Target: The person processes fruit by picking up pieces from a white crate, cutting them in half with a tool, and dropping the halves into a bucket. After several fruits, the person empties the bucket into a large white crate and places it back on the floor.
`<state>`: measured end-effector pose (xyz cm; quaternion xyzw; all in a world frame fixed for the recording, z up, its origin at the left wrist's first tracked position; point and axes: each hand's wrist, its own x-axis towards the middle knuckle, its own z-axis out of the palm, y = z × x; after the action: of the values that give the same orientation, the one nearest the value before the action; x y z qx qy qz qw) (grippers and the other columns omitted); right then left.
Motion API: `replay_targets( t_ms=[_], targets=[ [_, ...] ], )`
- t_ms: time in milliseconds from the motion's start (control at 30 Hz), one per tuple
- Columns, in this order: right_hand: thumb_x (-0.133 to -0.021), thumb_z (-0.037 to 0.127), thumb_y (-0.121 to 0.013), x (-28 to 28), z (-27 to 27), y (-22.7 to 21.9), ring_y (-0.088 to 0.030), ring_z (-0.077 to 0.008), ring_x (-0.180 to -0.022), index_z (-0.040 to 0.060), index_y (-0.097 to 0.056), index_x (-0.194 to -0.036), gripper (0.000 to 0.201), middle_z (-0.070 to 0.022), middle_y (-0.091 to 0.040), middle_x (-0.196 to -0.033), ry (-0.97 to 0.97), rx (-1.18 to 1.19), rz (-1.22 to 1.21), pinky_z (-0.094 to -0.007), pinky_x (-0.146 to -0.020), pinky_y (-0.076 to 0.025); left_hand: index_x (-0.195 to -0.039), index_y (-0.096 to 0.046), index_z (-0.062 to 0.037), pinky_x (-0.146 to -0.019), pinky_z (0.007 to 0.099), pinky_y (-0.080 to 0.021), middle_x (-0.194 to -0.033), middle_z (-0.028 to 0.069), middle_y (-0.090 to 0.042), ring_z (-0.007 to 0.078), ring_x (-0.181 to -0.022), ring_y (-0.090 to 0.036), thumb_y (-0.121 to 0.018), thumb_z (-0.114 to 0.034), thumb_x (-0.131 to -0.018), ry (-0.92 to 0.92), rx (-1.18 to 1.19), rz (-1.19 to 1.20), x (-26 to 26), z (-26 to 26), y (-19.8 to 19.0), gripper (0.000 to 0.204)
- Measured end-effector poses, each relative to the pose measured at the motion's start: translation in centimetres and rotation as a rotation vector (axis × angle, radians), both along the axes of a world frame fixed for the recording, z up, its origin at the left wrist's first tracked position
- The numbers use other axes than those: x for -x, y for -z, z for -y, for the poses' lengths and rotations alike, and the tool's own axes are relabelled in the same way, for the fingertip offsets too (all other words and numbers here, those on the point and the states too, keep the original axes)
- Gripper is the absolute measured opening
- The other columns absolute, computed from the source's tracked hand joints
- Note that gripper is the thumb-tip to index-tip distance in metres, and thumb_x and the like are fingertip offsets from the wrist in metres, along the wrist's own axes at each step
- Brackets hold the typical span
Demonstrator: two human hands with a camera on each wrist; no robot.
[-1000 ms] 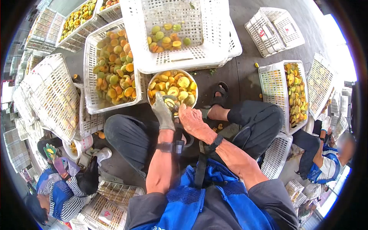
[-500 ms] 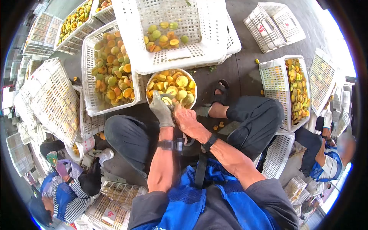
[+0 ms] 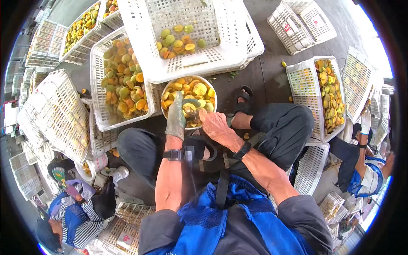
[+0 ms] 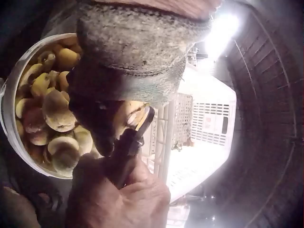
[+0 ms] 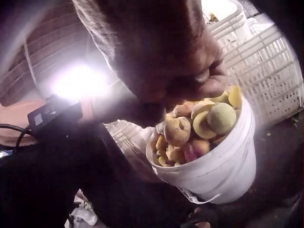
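My gloved left hand [image 3: 175,117] is over the near side of a white bucket [image 5: 213,173] filled with yellow peach halves [image 3: 199,89]. It holds a cut peach [image 4: 124,113], mostly hidden by the glove in the left wrist view. My bare right hand [image 3: 219,127] grips the dark handle of a small pitting tool [image 4: 124,154] with a curved metal loop at its tip. The loop lies right at the cut peach. In the right wrist view, the right hand [image 5: 190,76] hides the tool and the left hand's fingers.
Behind the bucket sits a white crate [image 3: 191,70] with a few peaches. A crate of halved peaches [image 3: 125,89] stands at left, another crate [image 3: 301,91] at right. Stacked crates [image 3: 57,112] and two other people working [image 3: 78,212] surround me. My sandalled foot [image 3: 243,100] is beside the bucket.
My left hand has turned, its fingers now pointing farther up over the bucket. The right hand has shifted slightly to the right with the tool.
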<state>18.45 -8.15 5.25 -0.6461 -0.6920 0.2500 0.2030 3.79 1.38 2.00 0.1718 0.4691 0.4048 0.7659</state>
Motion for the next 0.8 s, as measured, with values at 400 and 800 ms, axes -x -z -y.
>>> replay_targets(
  t_ms=[400,800],
  targets=[
    [-0.087,0.005,-0.060,1.0,0.4,1.4,-0.068,-0.0444,-0.082,-0.0005,-0.050,-0.106,0.022,-0.0236,-0.068,-0.084,0.084,0.002,-0.086,-0.0536,-0.067,-0.049,-0.111,-0.068,0.0016,-0.068,0.0287,-0.060,-0.097,0.0089,-0.071,0.0183,-0.080,-0.070,-0.057,-0.036,-0.104,-0.343,-0.024,-0.128,-3.3,1.0,-1.6,0.040],
    [-0.088,0.002,-0.061,1.7,-0.9,4.6,-0.061,-0.0512,-0.071,-0.0065,-0.050,-0.099,0.018,-0.0288,-0.063,-0.079,0.081,0.060,-0.556,-0.0572,-0.062,-0.045,-0.093,-0.071,-0.0007,-0.054,0.0265,-0.051,-0.079,0.0048,-0.069,0.0121,-0.064,-0.063,-0.055,-0.033,-0.106,-0.253,-0.126,-0.418,-3.7,0.1,-1.5,0.038]
  ],
)
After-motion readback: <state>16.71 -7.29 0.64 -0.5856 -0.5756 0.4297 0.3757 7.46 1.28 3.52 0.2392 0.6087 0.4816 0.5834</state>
